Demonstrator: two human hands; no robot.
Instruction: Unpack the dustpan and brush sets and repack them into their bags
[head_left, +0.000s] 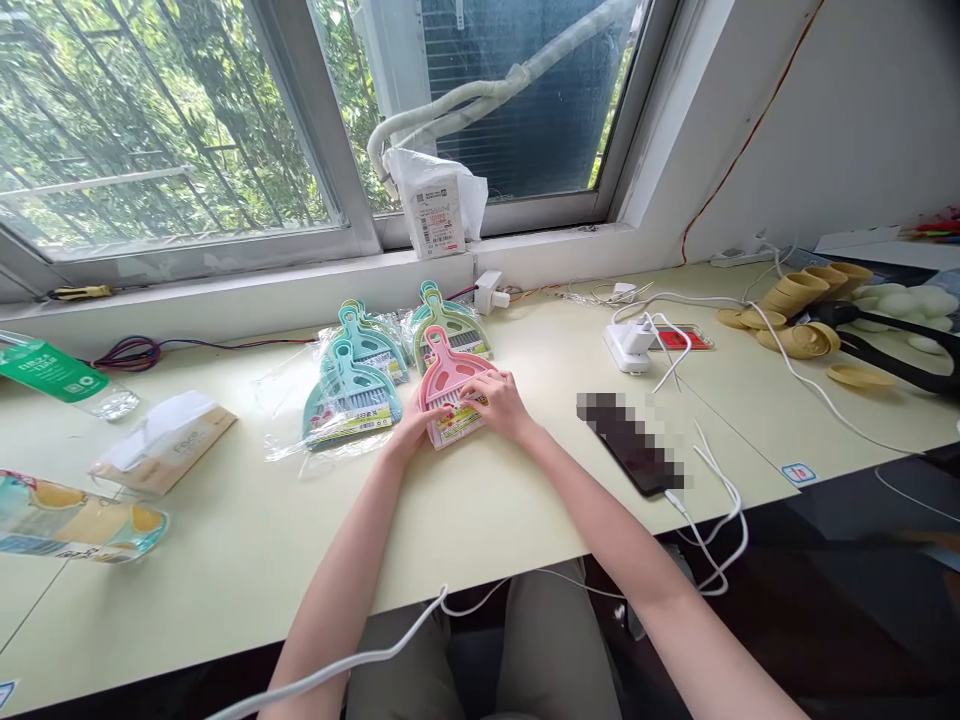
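Note:
A pink mini dustpan and brush set [448,372] lies on the table before me, its handle pointing to the window and a printed label across its wide end. My left hand [412,424] grips its left edge. On its right side, the fingers of my right hand [498,402] are bent over the label and rim. Just left of it is a teal dustpan set [346,388] in clear plastic wrapping. More wrapped sets lie behind, a teal one [360,330] and a green one [459,328], partly overlapping.
A tissue pack [176,440] and two bottles, one green-labelled [56,375] and one with fruit pictures [75,520], lie at left. Right of my arms are a phone [634,445], a white charger [628,345] and loose cables. Headphones [892,350] and tan cups [799,295] sit far right.

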